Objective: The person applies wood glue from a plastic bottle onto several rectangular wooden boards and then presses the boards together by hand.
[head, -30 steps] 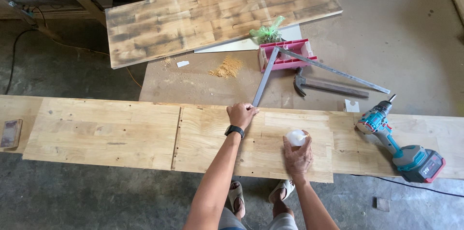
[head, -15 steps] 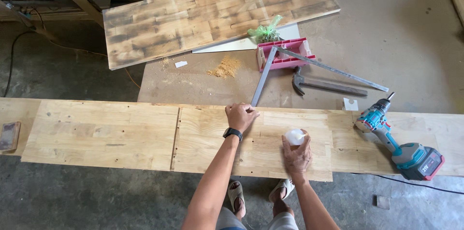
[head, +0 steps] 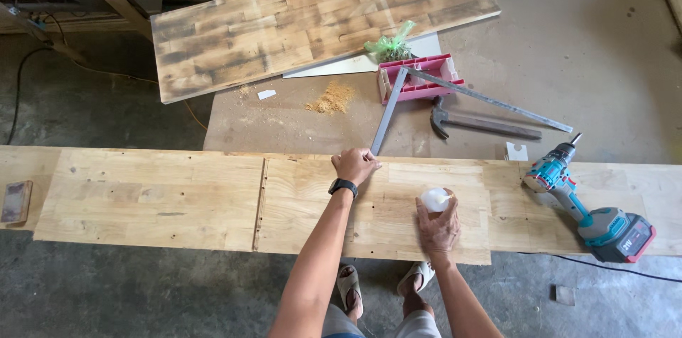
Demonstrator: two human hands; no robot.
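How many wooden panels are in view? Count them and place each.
2 clearly: a long pale panel under both hands, and a dark-stained panel lying further back, upper left. Another board edge shows at top right; more may be hidden.

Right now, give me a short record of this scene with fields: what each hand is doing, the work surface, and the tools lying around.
left hand: closed on the near end of the metal framing square, at the far edge of the board
right hand: holding a small white container over the board
surface: long pale wooden board
tools: teal cordless drill on the board at right; hammer and red tray beyond
other: sawdust pile, darker wooden panel
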